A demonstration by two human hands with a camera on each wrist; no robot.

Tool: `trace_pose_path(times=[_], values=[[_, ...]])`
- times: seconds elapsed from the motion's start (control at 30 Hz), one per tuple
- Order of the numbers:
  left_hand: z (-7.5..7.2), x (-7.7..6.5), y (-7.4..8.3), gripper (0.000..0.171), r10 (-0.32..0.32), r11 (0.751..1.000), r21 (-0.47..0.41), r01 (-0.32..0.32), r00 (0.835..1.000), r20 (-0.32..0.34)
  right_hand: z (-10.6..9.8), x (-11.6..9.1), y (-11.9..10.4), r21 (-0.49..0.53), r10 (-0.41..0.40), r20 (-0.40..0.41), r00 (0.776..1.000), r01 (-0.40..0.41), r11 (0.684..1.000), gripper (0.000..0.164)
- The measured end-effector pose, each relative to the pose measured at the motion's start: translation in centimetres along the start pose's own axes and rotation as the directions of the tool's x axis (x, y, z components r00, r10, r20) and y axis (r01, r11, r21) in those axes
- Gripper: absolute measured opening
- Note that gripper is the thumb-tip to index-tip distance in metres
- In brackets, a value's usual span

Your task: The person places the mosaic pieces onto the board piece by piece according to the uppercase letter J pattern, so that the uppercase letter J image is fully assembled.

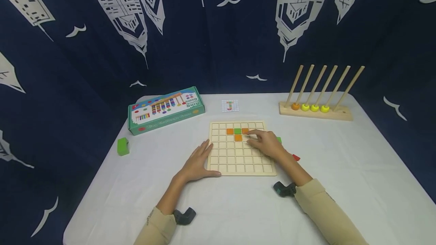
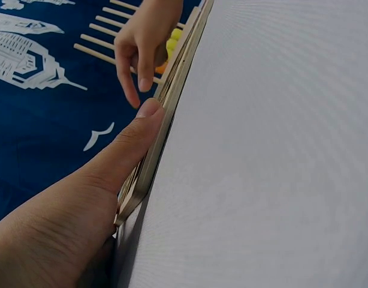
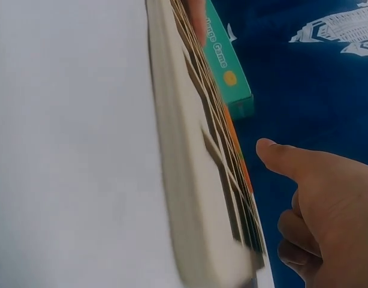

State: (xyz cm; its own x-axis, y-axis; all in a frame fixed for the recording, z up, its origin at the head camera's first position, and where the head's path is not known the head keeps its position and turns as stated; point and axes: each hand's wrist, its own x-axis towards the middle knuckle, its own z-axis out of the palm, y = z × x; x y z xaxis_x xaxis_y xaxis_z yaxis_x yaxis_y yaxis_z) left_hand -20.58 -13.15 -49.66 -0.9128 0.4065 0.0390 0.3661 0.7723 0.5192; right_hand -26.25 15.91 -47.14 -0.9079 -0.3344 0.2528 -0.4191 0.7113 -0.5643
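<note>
A square wooden grid board [image 1: 235, 159] lies on the white table. Three orange tiles and one green tile [image 1: 237, 131] sit in its upper cells, with an orange tile [image 1: 238, 138] directly below the green one. My left hand [image 1: 195, 165] rests with spread fingers along the board's left edge, its thumb [image 2: 127, 147] at the front edge. Over the upper right of the board is my right hand [image 1: 267, 143], index fingertip right at the rightmost orange tile [image 1: 245, 131]. In the left wrist view its index finger and thumb point down, apart, with nothing visible between them.
Behind the board lies a small pattern card [image 1: 230, 106]. A green game box [image 1: 167, 109] and a green block [image 1: 123, 146] are at left. A pegged wooden stand [image 1: 316, 112] with rings stands back right. A red piece [image 1: 296, 157] shows beside the right forearm.
</note>
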Motion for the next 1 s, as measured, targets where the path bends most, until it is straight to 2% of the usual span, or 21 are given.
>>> trace_pose_path(times=[0.23,0.5,0.77,1.0], values=[[-0.1,0.1,0.0,0.115,0.0,1.0,0.006,0.0,1.0,0.002,-2.4,-2.1,1.7,-0.009,0.002,0.0,1.0,-0.002,1.0,0.033],[0.0,0.1,0.0,0.115,-0.006,1.0,0.005,0.006,1.0,0.008,-4.6,-3.7,4.4,-0.063,0.068,-0.046,0.997,-0.071,0.995,0.033],[0.0,0.0,-0.1,0.116,-0.008,1.0,0.005,0.008,1.0,0.001,-5.2,-4.2,5.9,-0.088,0.102,-0.085,0.991,-0.109,0.99,0.034],[-0.1,0.0,0.0,0.115,-0.002,1.0,-0.003,0.002,1.0,-0.002,-5.2,-4.5,6.4,-0.09,0.137,-0.053,0.989,-0.142,0.986,0.033]])
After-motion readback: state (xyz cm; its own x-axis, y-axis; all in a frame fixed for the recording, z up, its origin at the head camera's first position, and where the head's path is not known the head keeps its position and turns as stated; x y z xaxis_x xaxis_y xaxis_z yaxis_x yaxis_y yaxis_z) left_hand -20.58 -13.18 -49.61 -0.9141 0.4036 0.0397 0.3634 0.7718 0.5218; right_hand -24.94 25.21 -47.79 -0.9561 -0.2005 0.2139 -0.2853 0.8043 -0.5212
